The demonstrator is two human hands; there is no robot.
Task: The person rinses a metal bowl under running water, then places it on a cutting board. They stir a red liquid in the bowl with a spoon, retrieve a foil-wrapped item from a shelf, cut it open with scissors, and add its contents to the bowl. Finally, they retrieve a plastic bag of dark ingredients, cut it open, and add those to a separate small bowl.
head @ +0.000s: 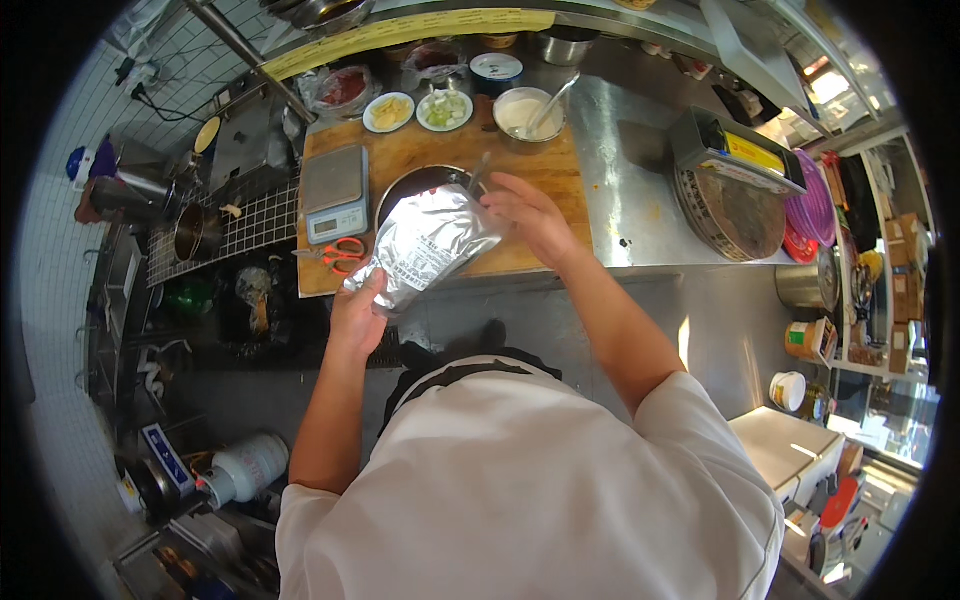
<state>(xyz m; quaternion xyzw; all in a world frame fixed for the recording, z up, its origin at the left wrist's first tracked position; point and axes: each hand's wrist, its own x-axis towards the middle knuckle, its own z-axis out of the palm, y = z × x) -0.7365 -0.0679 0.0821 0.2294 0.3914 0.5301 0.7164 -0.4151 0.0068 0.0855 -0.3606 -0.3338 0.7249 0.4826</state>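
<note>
My left hand (361, 309) grips the lower left end of a silver foil pouch (431, 244), which bears a printed label. The pouch is tilted over a dark round bowl (397, 193) on a wooden cutting board (525, 247). My right hand (534, 216) is at the pouch's upper right edge, fingers partly spread beside a utensil handle (480, 169) in the bowl; whether it touches the pouch is unclear. To the left lie a digital kitchen scale (335, 191) and orange-handled scissors (343, 256). Behind stands a bowl of pale cream-coloured mixture (529, 115) with a spoon.
Two small plates of cut ingredients (389, 113) and plastic-covered bowls (343, 88) line the back. On the steel counter (622, 217) at right, a grey box (731, 154) rests on a large round container (727, 214). A wire rack (255, 229) adjoins the board's left side.
</note>
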